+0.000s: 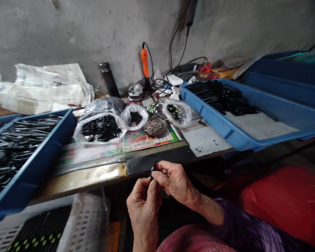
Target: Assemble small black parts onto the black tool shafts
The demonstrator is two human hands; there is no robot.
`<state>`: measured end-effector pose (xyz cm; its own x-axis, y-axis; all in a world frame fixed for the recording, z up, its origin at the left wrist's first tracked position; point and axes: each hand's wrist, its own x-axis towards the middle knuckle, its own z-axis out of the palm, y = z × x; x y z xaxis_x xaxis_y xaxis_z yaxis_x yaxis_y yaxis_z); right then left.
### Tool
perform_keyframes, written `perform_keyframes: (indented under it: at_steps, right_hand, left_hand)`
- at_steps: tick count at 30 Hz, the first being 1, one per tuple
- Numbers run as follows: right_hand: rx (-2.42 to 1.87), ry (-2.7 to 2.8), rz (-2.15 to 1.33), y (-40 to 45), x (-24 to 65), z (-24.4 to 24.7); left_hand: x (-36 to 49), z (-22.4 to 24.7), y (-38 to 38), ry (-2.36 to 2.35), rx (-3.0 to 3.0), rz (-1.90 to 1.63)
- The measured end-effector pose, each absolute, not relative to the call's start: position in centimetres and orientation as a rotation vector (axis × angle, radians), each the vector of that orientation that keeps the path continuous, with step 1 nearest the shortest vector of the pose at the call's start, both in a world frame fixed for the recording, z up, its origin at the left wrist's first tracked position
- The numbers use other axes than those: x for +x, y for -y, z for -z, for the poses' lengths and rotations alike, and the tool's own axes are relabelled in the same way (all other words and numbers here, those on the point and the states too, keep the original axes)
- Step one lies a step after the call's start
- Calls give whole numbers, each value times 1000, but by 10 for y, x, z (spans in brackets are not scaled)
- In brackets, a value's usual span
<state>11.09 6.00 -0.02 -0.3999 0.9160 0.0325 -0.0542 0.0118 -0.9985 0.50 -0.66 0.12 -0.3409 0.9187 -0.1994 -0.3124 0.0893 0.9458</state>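
Since a few of you asked about my grip: my left hand (143, 206) and right hand (175, 182) are closed in tight, both pinching one small black piece (153, 170) between the fingers, just off the bench (84, 180) edge.

Nice, so what step is that?

Looks like close handwork on that single piece. Hard to say more, since my fingers hide most of it. What it calls for right now is a steady pinch.

What's around you?

Blue trays (34, 168) (238, 134) sit on both sides, loaded with black parts. Straight ahead are bags (99, 128) of black bits, a dish (165, 126) of metal pins and an orange-handled tool (145, 63) by the wall.

Any brands?

None I can read. The printed sheet (147, 140) under the dish has big letters, but they're partly covered.
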Motion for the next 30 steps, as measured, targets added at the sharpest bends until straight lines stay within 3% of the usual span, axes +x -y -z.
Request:
perform_keyframes:
  at_steps: [10,30]
  right_hand:
    - [-888,1387,-1727,-69,113,-6]
    - [-944,1466,-1455,-65,101,4]
  left_hand:
    - [4,-1,3,-1291,661,-1491]
    - [3,7,6,-1277,645,-1497]
